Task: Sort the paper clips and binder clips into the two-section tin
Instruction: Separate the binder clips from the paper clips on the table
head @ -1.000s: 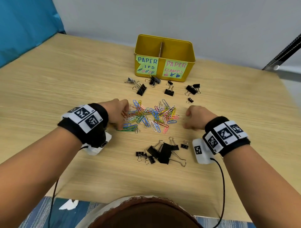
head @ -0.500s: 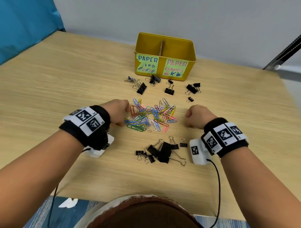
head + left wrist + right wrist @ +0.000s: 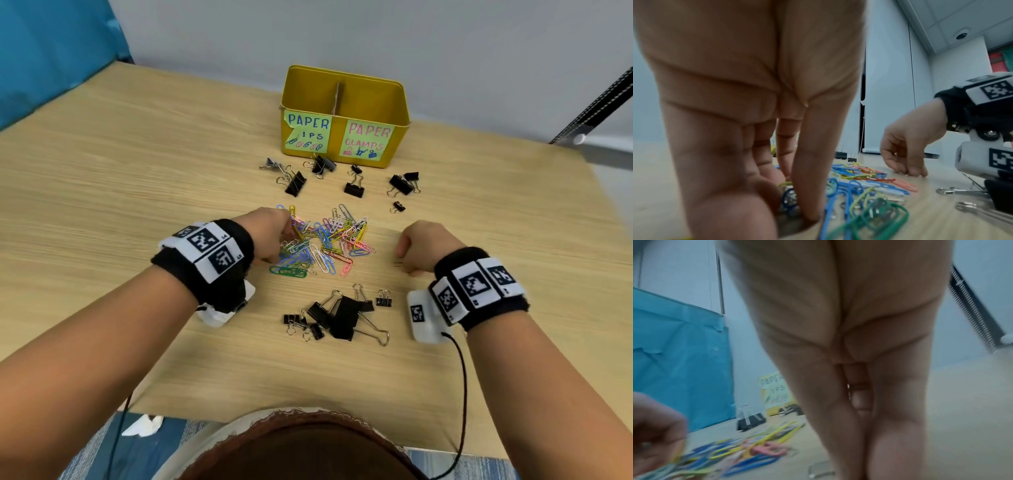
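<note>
A yellow two-section tin point(image 3: 397, 102) stands at the back, labelled for paper clips on the left and clamps on the right. Coloured paper clips point(image 3: 329, 240) lie in a pile mid-table. My left hand point(image 3: 279, 240) is at the pile's left edge; the left wrist view shows its thumb and fingers pinching a small bunch of clips point(image 3: 789, 196). My right hand point(image 3: 407, 263) is to the right of the pile, fingers curled down with their tips on the table point(image 3: 137, 171). What it holds, if anything, is hidden. Black binder clips lie near me point(image 3: 342, 315) and in front of the tin point(image 3: 354, 188).
A blue sheet point(image 3: 51, 51) hangs beyond the table's left corner. A grey wall runs behind the tin. The table's front edge lies close to my body. Cables hang from both wrist cameras.
My left hand has slid a little further into the pile's left side and closed on some clips, leaving the green ones free. The right hand has barely moved.
</note>
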Demonstrator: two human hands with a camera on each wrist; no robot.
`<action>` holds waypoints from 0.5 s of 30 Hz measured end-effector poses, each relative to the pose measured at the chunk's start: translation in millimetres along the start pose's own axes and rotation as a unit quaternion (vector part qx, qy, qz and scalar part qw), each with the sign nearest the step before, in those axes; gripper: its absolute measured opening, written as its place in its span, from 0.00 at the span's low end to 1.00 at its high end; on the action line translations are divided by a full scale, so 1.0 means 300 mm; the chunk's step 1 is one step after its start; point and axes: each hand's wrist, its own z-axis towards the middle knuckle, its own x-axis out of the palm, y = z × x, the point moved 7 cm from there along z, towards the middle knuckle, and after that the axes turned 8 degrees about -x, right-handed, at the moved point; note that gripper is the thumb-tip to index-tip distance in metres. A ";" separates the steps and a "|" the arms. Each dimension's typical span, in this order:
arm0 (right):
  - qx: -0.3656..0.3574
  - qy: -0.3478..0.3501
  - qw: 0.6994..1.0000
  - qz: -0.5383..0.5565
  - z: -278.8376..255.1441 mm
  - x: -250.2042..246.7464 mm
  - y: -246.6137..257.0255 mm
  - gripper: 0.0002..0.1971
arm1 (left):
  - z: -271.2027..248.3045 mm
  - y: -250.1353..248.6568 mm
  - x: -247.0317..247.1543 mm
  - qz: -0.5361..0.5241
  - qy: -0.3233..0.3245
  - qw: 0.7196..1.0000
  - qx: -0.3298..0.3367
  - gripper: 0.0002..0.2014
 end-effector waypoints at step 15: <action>-0.139 0.001 0.989 -0.049 0.090 0.043 0.252 0.48 | 0.021 -0.073 0.006 0.035 0.016 0.999 0.009 0.50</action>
